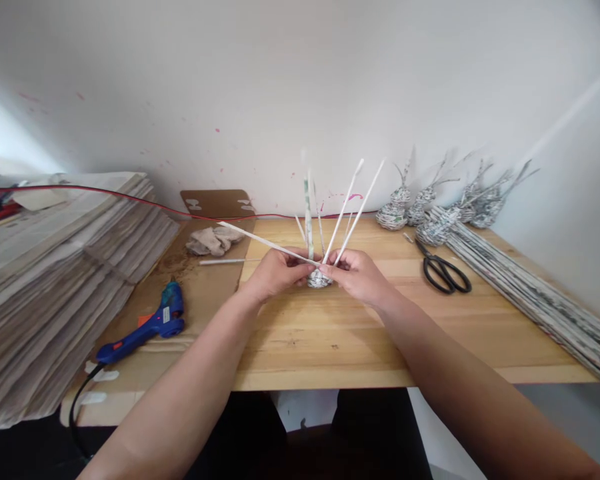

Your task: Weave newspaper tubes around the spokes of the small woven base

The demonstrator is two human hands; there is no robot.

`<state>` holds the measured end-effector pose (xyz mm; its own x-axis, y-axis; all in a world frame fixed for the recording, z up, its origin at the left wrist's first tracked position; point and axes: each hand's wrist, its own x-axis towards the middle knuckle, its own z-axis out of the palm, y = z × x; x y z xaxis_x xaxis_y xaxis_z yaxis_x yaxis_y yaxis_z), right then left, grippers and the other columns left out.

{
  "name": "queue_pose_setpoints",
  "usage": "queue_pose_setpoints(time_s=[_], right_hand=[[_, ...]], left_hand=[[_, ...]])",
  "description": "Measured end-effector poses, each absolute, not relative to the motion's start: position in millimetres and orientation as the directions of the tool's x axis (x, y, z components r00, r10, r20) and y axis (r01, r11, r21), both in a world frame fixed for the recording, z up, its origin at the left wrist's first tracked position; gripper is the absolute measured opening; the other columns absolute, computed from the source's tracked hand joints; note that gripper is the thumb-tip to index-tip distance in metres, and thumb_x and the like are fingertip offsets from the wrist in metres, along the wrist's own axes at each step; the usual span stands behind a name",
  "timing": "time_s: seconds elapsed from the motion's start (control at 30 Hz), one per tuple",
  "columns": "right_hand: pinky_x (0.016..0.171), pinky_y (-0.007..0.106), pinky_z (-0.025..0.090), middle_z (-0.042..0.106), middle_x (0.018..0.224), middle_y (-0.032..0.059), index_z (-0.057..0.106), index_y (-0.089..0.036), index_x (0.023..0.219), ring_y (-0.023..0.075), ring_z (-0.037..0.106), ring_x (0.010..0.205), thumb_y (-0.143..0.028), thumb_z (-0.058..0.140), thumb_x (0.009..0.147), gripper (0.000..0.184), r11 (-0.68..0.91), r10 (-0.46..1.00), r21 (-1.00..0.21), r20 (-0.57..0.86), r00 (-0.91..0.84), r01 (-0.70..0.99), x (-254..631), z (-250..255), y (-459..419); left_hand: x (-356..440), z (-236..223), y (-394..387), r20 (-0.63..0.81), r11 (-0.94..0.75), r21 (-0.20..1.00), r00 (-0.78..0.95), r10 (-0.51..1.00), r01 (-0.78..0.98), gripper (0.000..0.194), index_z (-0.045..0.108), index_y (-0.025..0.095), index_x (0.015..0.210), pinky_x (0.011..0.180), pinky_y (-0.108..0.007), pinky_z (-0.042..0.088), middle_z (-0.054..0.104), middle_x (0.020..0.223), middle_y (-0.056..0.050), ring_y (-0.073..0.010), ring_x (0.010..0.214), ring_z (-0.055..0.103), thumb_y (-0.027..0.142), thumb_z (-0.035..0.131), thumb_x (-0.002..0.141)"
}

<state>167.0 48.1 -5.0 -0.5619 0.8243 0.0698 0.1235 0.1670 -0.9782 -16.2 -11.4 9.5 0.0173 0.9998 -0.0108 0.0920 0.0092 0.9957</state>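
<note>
Between my hands, just above the wooden table, is a small woven paper basket (319,280) of printed paper strips. Several rolled paper tubes (347,208) stick up and outward from it. My left hand (279,272) is closed at the basket's left side, its thumb and fingers pinching the rim. One paper tube (265,241) slants up to the left across that hand. On the right side, my right hand (355,272) pinches the rim and the base of the tubes. The thumbs nearly meet at the front. Fingers behind the basket are partly hidden.
A blue glue gun (153,328) lies on cardboard at left, beside a tall newspaper stack (80,280) and a crumpled cloth (214,241). Black scissors (446,273), several woven paper pieces (394,212) and a bundle of paper tubes (530,297) are on the right. A red-black cable (165,205) runs along the wall.
</note>
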Motion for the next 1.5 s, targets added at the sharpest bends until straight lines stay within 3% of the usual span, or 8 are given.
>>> queue_pose_setpoints(time_s=[0.17,0.4,0.53,1.03,1.3,1.5], right_hand=[[0.060,0.029,0.038,0.058,0.067,0.0001,0.057,-0.017,0.075,0.0132,0.049,0.061,-0.047,0.073,0.071,0.034,0.185,0.836,-0.965,0.054,-0.546,0.188,168,-7,50],[0.056,0.028,0.034,0.053,0.061,-0.0025,0.056,-0.019,0.074,0.0120,0.045,0.056,-0.049,0.073,0.070,0.035,0.169,0.826,-0.966,0.031,-0.562,0.194,169,-2,49],[0.055,0.028,0.035,0.053,0.061,-0.0027,0.055,-0.018,0.073,0.0118,0.045,0.056,-0.049,0.073,0.070,0.035,0.160,0.824,-0.966,0.018,-0.567,0.202,170,-2,49],[0.054,0.028,0.035,0.055,0.062,-0.0019,0.056,-0.018,0.073,0.0113,0.047,0.055,-0.049,0.074,0.069,0.036,0.122,0.829,-0.966,-0.029,-0.559,0.230,170,5,48],[0.055,0.028,0.036,0.056,0.062,-0.0021,0.058,-0.018,0.072,0.0114,0.048,0.055,-0.046,0.079,0.064,0.036,0.083,0.827,-0.978,-0.040,-0.561,0.193,170,5,47],[0.052,0.027,0.036,0.057,0.059,-0.0021,0.058,-0.018,0.071,0.0109,0.047,0.053,-0.046,0.079,0.065,0.036,0.104,0.839,-0.975,-0.020,-0.544,0.195,170,1,51]], left_hand=[[-13,9,-12,-0.019,0.023,0.990,-0.036,0.999,0.139,0.030,0.078,0.012,0.096,0.052,-0.020,0.045,0.069,0.066,-0.001,-0.0094,0.053,0.055,0.025,0.077,0.069],[-16,10,-12,-0.050,0.059,0.987,-0.065,0.997,0.148,0.016,0.076,0.010,0.087,0.053,-0.019,0.052,0.067,0.057,-0.002,-0.0099,0.050,0.061,0.020,0.065,0.082],[-12,11,-12,-0.034,0.046,0.988,-0.081,0.996,0.146,0.012,0.075,0.012,0.080,0.049,-0.018,0.051,0.066,0.056,-0.001,-0.0100,0.047,0.062,0.020,0.066,0.082],[-7,-4,-7,0.039,-0.014,0.986,-0.147,0.988,0.166,0.015,0.076,0.016,0.087,0.041,-0.017,0.046,0.061,0.051,0.004,-0.0093,0.043,0.059,0.024,0.064,0.083],[-4,5,-9,-0.034,0.061,0.985,-0.164,0.986,0.160,0.008,0.073,0.014,0.083,0.043,-0.017,0.047,0.061,0.050,0.004,-0.0092,0.042,0.058,0.021,0.068,0.081],[-20,12,-14,-0.125,0.125,0.992,0.010,0.992,0.009,0.040,0.061,0.011,0.112,0.067,-0.024,0.058,0.074,0.072,-0.005,-0.0141,0.067,0.071,0.017,0.076,0.076]])
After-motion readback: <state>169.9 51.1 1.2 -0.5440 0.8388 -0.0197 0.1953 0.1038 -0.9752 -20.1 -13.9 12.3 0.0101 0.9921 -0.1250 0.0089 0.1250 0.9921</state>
